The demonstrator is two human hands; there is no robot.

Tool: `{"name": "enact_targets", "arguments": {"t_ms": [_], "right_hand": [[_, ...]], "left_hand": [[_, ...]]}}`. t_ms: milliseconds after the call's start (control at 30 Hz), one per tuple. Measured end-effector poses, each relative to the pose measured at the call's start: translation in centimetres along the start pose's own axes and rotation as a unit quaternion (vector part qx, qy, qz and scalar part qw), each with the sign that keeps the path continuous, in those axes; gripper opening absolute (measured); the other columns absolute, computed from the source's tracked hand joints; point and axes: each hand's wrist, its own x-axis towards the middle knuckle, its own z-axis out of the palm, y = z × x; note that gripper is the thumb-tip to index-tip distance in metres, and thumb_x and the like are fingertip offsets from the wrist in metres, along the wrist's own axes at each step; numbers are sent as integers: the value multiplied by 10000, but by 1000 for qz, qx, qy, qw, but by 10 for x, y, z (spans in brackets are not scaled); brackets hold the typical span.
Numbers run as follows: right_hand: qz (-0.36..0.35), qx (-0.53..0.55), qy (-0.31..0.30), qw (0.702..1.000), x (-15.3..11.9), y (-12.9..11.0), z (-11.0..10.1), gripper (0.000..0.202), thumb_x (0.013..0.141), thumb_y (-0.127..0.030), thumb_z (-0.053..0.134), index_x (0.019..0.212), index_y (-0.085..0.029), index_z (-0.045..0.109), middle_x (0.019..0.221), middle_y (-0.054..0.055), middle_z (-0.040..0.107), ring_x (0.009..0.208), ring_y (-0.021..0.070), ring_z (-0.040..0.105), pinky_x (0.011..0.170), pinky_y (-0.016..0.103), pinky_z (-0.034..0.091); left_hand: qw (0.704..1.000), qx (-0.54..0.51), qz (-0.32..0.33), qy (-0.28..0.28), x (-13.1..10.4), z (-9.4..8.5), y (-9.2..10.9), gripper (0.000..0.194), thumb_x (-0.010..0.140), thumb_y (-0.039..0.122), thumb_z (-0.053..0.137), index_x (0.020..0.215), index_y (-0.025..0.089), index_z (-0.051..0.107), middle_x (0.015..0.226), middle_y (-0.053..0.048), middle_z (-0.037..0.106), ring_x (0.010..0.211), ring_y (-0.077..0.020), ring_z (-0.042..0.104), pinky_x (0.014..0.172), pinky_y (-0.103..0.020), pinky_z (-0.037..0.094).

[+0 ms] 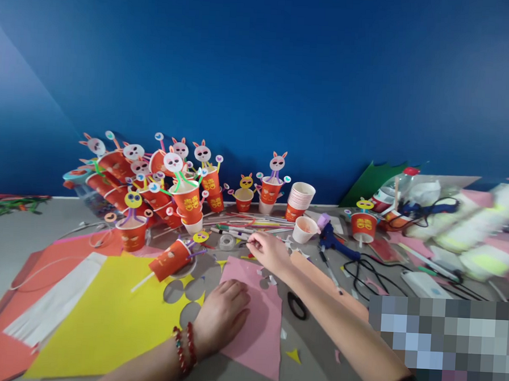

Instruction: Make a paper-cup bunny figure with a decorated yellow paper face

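My left hand, with red bead bracelets at the wrist, lies curled with its palm down on a pink paper sheet. My right hand reaches forward past the pink sheet, its fingertips pinched at a thin stick or pen among the coloured straws. Whether the fingers grip it is unclear. A roll of clear tape lies just left of that hand. A red paper cup figure on a stick lies on its side near the yellow sheet, which has round holes cut in it.
Several red cup figures with bunny faces stand crowded at the back left. A stack of cups, a white cup, a blue glue gun, black cables, a black ring and red paper lie around.
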Motion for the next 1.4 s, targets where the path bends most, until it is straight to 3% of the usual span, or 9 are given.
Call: {"name": "enact_targets", "arguments": {"t_ms": [133, 267, 567, 800, 1000, 1133, 1233, 1300, 1400], "right_hand": [[-1, -62, -11, 998, 34, -6, 19, 145, 907, -212, 604, 1030, -193, 678, 1083, 108, 702, 1010, 252, 632, 827, 308, 471], [2, -119, -31, 992, 44, -8, 26, 208, 898, -194, 596, 1089, -177, 675, 1173, 151, 676, 1101, 295, 600, 879, 345, 474], [-15, -167, -78, 983, 53, -13, 24, 270, 859, -187, 620, 1122, -186, 681, 1183, 136, 689, 1051, 293, 648, 847, 347, 498], [0, -126, -60, 990, 60, -8, 20, 162, 818, -191, 664, 972, -172, 711, 1071, 139, 725, 1047, 289, 651, 844, 322, 481], [6, -3, -7, 1000, 57, 7, 11, 75, 824, -200, 663, 890, -195, 699, 868, 51, 745, 845, 212, 682, 732, 268, 472], [11, 105, 57, 993, 46, 20, -13, 143, 902, -286, 562, 916, -186, 664, 864, 38, 734, 761, 182, 680, 686, 264, 492], [17, 170, 95, 981, 23, 26, -39, 229, 948, -348, 475, 955, -176, 626, 820, 37, 700, 718, 179, 671, 618, 260, 501], [18, 199, 98, 975, -1, 25, -56, 254, 952, -389, 480, 902, -183, 620, 690, 1, 642, 632, 167, 636, 579, 256, 496], [33, 299, 64, 952, -43, 18, -73, 219, 893, -394, 612, 835, -186, 646, 729, 7, 650, 628, 155, 616, 592, 257, 496]], "left_hand": [[1000, 11, 0, -1, 1, -2, 3, 105, 883, 149, 548, 957, 203, 600, 1093, -81, 667, 1006, -262, 613, 861, -416, 536], [1000, 18, 5, 2, 1, -2, 3, 106, 861, 139, 556, 936, 203, 595, 1056, -76, 668, 985, -264, 614, 850, -412, 525], [1000, 19, 7, 6, -1, -2, 3, 75, 861, 148, 566, 910, 202, 584, 1031, -67, 656, 969, -254, 598, 835, -400, 509], [999, 27, 14, 25, -1, 2, 1, 82, 867, 141, 540, 890, 203, 588, 985, -72, 653, 925, -246, 601, 803, -384, 510], [999, 22, 12, 27, 0, 2, 1, 77, 881, 152, 541, 889, 205, 596, 988, -74, 663, 930, -250, 614, 807, -390, 522], [998, -27, 4, 57, 1, 0, 1, 112, 890, 136, 536, 936, 208, 608, 1020, -75, 676, 961, -248, 630, 827, -392, 542], [989, -86, -22, 120, 0, -2, -2, 235, 901, 142, 541, 1123, 213, 568, 1129, -96, 654, 1052, -250, 628, 889, -407, 548], [975, -132, -52, 174, -1, -4, -5, 336, 917, 173, 546, 1246, 215, 489, 1174, -110, 621, 1077, -241, 625, 901, -412, 554], [946, -196, -98, 240, -1, -6, -9, 425, 946, 237, 545, 1340, 220, 388, 1207, -118, 576, 1061, -222, 633, 846, -384, 577]]}}
